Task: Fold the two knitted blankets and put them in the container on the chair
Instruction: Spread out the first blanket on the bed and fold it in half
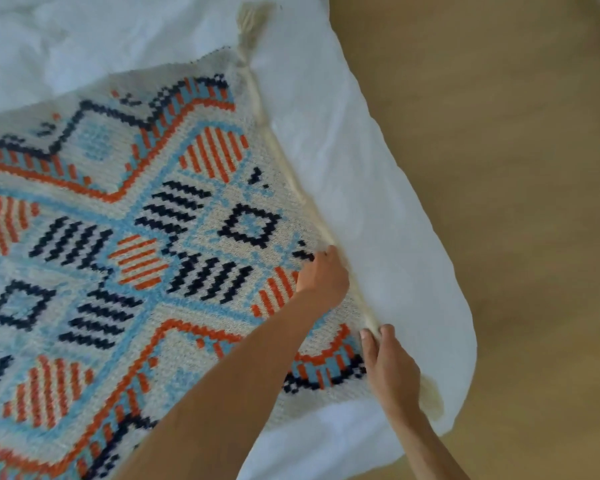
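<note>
The blanket (118, 237) lies flat on the bed (378, 202). The left hand (323, 275) grips its cream edge, fingers curled; the right hand (390, 368) pinches the same edge near the corner.

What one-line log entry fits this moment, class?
knitted blanket: spread on white bedding | left hand: grips blanket edge | right hand: pinches edge near corner

Bare white duvet (361, 168) and wooden floor (516, 202) lie open beside the blanket (118, 237).
</note>
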`<state>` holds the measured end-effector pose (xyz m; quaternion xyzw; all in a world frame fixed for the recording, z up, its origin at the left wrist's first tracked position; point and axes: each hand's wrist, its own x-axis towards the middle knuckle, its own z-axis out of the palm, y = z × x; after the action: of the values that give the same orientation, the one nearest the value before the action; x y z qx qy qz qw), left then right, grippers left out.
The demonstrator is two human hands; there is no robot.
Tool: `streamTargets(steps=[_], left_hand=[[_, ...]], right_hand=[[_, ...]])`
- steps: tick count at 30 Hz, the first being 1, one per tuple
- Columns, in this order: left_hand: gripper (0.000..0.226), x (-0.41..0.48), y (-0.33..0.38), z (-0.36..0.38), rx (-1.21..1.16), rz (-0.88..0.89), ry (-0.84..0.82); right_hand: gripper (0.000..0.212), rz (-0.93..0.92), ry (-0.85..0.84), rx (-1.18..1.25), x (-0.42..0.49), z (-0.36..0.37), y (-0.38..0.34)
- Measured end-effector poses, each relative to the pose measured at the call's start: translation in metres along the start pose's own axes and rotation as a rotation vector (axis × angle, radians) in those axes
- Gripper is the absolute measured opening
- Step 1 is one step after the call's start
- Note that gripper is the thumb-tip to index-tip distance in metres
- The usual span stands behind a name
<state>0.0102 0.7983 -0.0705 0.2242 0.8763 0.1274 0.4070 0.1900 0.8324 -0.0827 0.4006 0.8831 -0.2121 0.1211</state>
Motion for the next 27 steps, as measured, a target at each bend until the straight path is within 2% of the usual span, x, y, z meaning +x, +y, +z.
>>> streamTargets(steps=[4, 7, 9, 14, 18, 23, 27], left_hand=[[0.028, -0.027, -0.025, -0.012, -0.077, -0.009, -0.074], [0.032, -0.052, -0.055, -0.017, -0.140, -0.071, -0.094], [0.034, -0.068, -0.078, -0.021, -0.154, -0.096, -0.095], [0.035, -0.100, -0.138, -0.030, -0.187, -0.163, -0.032], [0.032, -0.115, -0.172, -0.030, -0.225, -0.188, 0.036], [0.027, -0.121, -0.195, -0.020, -0.205, -0.163, 0.066], [0.027, -0.120, -0.189, -0.011, -0.206, -0.166, 0.058]], right_hand=[[0.034, 0.070, -0.017, 0.049, -0.013, -0.001, -0.007], [0.037, 0.089, 0.028, 0.111, -0.020, -0.007, -0.010], [0.041, 0.082, 0.071, 0.061, -0.024, -0.014, -0.016], [0.072, 0.007, 0.149, 0.015, -0.024, -0.025, -0.043], [0.056, 0.045, 0.086, -0.036, -0.017, -0.017, -0.061], [0.056, 0.118, 0.019, -0.092, -0.018, -0.014, -0.069], [0.052, 0.244, -0.021, 0.018, -0.014, -0.014, -0.062]])
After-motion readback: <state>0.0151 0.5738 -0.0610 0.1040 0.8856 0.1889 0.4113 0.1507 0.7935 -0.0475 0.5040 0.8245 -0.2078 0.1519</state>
